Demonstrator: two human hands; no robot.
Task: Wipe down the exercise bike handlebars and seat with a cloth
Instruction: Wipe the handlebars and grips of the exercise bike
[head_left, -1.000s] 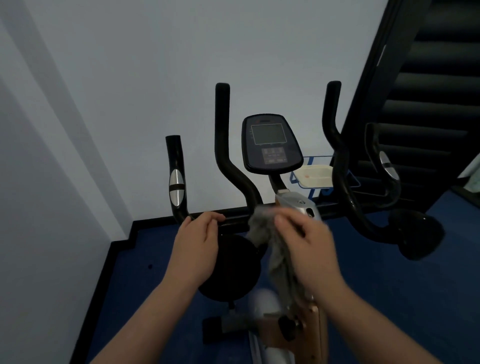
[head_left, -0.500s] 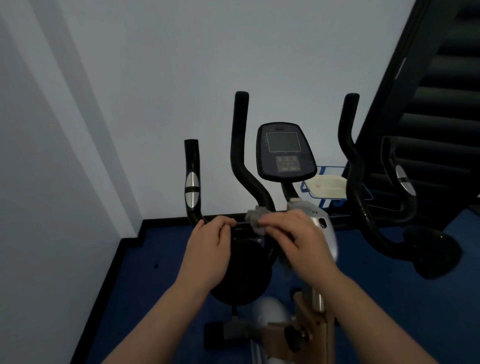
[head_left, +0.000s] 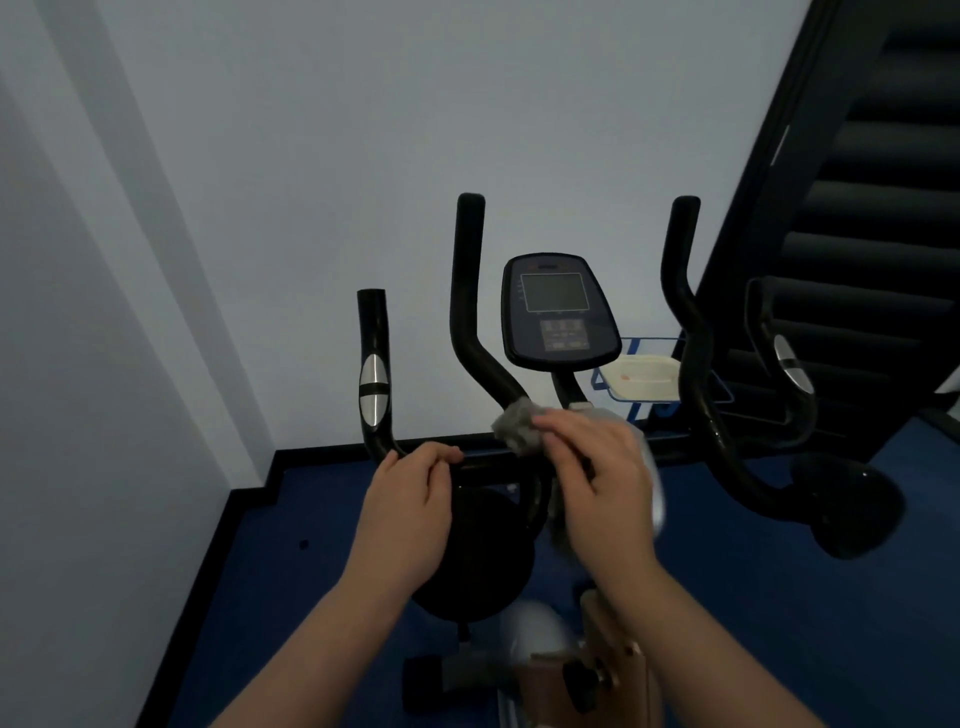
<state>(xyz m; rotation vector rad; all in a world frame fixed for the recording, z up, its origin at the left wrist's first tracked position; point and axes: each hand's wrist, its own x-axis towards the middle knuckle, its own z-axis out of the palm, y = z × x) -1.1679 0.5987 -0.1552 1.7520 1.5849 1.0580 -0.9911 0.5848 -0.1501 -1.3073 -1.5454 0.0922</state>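
A black exercise bike stands before me with its console (head_left: 558, 312) in the middle. My left hand (head_left: 408, 512) grips the horizontal handlebar (head_left: 480, 460) near the left upright grip (head_left: 373, 364). My right hand (head_left: 602, 478) holds a grey cloth (head_left: 514, 423) against the base of the left inner handlebar arm (head_left: 467, 291), where it meets the crossbar. Part of the cloth hangs below my right hand. The right handlebar arm (head_left: 685, 332) and right grip (head_left: 784, 364) are untouched. The seat is not in view.
A white wall is behind the bike and at the left. Dark stairs (head_left: 857, 208) rise at the right. A white tray in a blue rack (head_left: 641, 379) sits behind the console. Blue floor (head_left: 260, 571) lies around the bike; a black round pad (head_left: 852, 504) sticks out right.
My right hand has lifted the cloth from hanging low to the base of the inner handlebar arm. My left hand keeps its grip on the crossbar. The view shifted down and left.
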